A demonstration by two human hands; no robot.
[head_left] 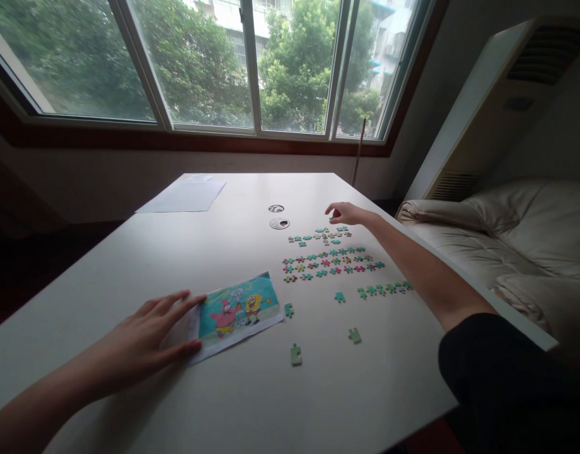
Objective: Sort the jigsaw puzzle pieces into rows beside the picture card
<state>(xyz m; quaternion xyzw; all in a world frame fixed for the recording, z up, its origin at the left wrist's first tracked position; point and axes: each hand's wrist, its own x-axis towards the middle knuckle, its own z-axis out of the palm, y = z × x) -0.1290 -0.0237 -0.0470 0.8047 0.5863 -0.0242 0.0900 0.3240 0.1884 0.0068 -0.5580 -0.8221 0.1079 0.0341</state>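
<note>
My left hand lies with its fingers spread on the left end of a printed picture card of cartoon figures on a turquoise ground. Beyond the rows of jigsaw pieces, my right hand is bent over the table with its fingers curled in a pinch. A small dark bit shows at its fingertips, seemingly a jigsaw piece. Several rows of green, pink and yellow jigsaw pieces lie in front of that hand. A shorter row is nearer, under the right forearm. Loose green pieces are scattered right of the card.
Two round flat discs lie left of my right hand. White sheets of paper rest at the table's far left. The white table ends before a window; a cream leather sofa stands along its right side.
</note>
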